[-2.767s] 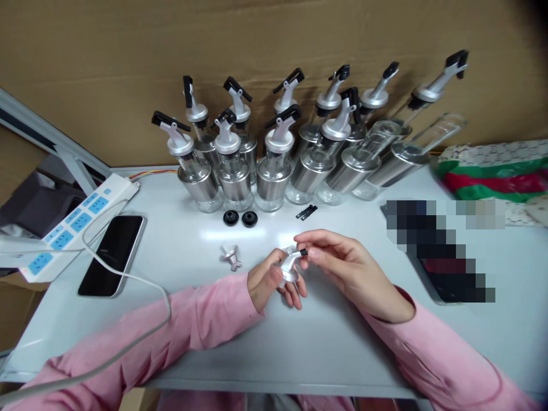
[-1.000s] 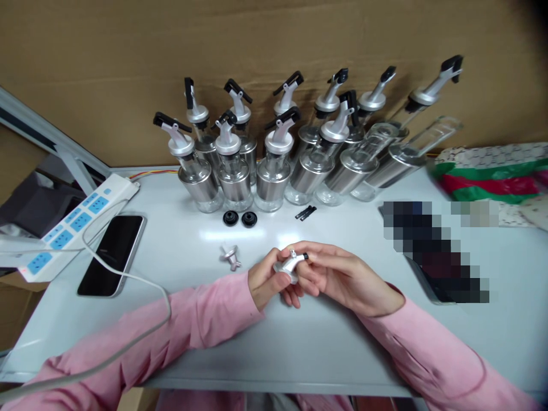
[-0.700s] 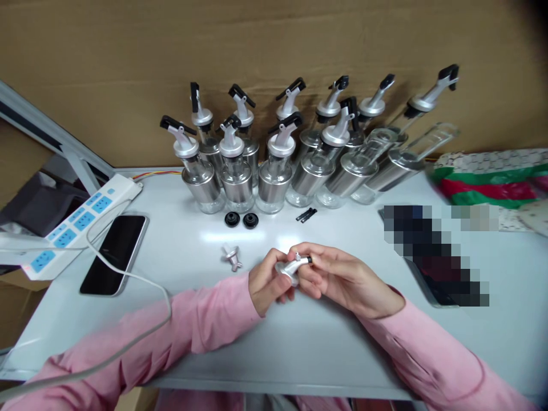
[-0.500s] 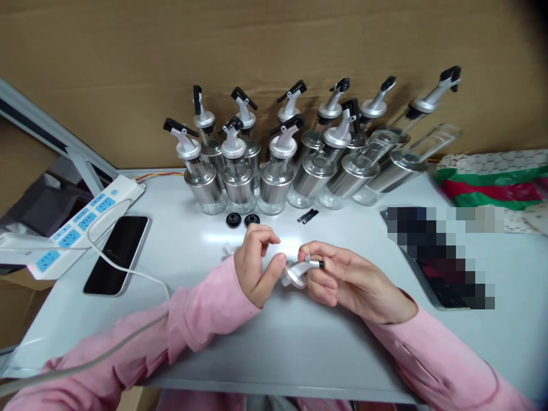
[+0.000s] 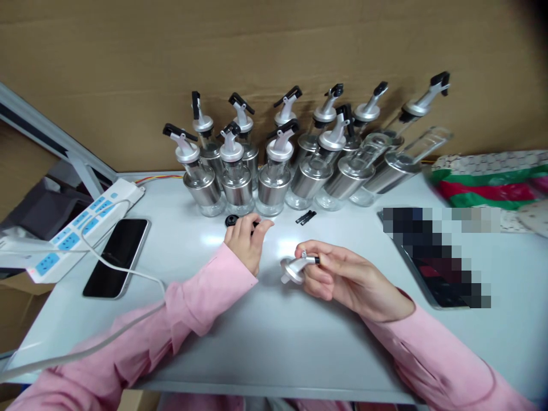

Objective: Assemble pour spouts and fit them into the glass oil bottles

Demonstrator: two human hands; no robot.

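Observation:
My right hand (image 5: 342,274) is closed around a silver pourer spout (image 5: 296,268) with a black tip, held above the table with its round base toward the left. My left hand (image 5: 248,240) reaches over one of two round black stoppers, thumb and fingers apart, and partly hides it. Beside it, the other black stopper (image 5: 232,221) lies on the table. Two small black strips (image 5: 306,217) lie further right, in front of the bottles.
Several glass-and-steel bottles (image 5: 274,185), most with pourers, stand along the cardboard at the back. A power strip (image 5: 81,231) and phone (image 5: 117,258) are on the left; another phone (image 5: 423,257) and a coloured bag (image 5: 492,182) on the right. A white cable crosses my left sleeve.
My left hand has moved left and away from the spout, over to the right-hand black stopper. My right hand still holds the spout in nearly the same place.

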